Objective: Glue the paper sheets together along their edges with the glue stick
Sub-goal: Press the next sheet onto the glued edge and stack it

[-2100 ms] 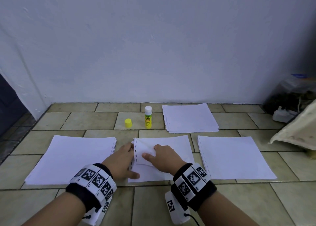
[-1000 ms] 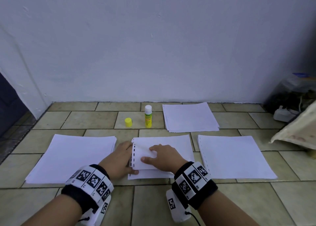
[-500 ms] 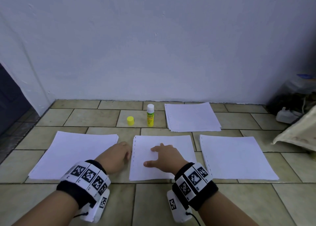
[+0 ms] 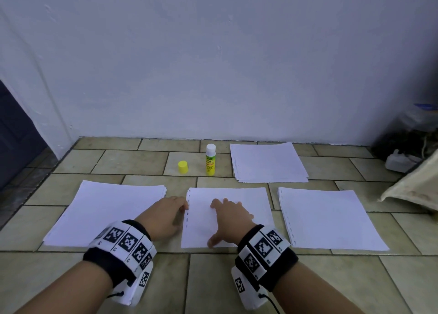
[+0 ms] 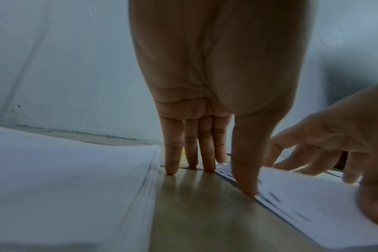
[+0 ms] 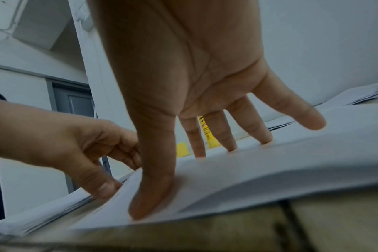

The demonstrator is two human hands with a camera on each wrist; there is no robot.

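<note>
Head view: right hand (image 4: 231, 221) lay spread flat on centre paper sheets (image 4: 248, 202), left hand (image 4: 163, 216) w/ straight fingers touched their left edge, glue stick (image 4: 210, 163) stood upright far behind.

Left lane: your left hand (image 4: 163, 215) fills the bare tile strip between the left paper stack (image 4: 106, 213) and the middle sheets (image 4: 239, 199).
Middle: your right hand (image 4: 231, 221) lies spread on those sheets.
Far row: glue stick (image 4: 210, 160) upright, yellow cap (image 4: 183, 166) just beside it, a gap between them.
Right: bare strip between the middle sheets and the right stack (image 4: 327, 218).
Near side: you have bare tiled floor (image 4: 208, 283) before the papers.
</note>
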